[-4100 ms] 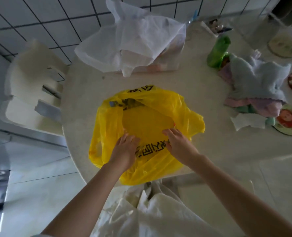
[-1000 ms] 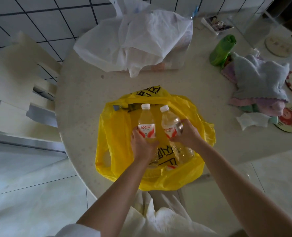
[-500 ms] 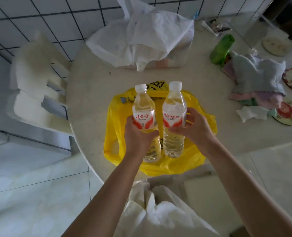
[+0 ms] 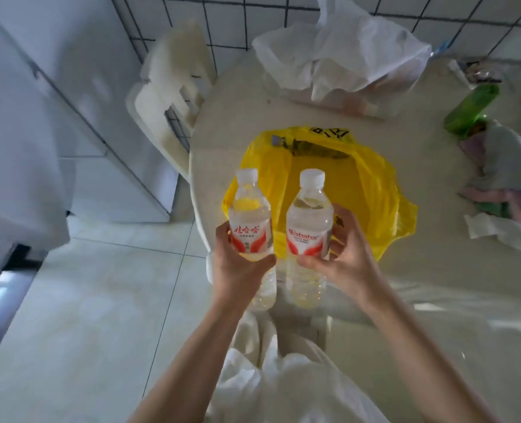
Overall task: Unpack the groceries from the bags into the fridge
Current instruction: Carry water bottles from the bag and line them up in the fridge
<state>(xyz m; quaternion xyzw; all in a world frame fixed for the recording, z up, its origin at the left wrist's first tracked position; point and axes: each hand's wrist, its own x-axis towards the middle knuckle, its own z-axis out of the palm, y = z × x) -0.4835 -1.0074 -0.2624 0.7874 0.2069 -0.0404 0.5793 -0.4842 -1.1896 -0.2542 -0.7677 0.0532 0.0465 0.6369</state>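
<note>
I hold two clear water bottles with red and white labels upright above the table's near edge. My left hand [image 4: 237,267] grips the left water bottle [image 4: 248,209] around its label. My right hand [image 4: 344,257] grips the right water bottle [image 4: 309,212] the same way. Behind them the yellow plastic bag [image 4: 372,190] lies open and slack on the round pale table [image 4: 436,270]. A white bag [image 4: 338,50] with goods under it sits at the table's far side.
A white plastic chair [image 4: 173,87] stands left of the table against the tiled wall. White appliance doors [image 4: 39,117] fill the left side. A green bottle [image 4: 469,108], folded cloths [image 4: 509,166] and a crumpled tissue [image 4: 494,230] lie on the table's right.
Both hands reached into the yellow bag, lifted the two bottles out and drew them toward me. The view has swung left, bringing the white appliance doors into sight.
</note>
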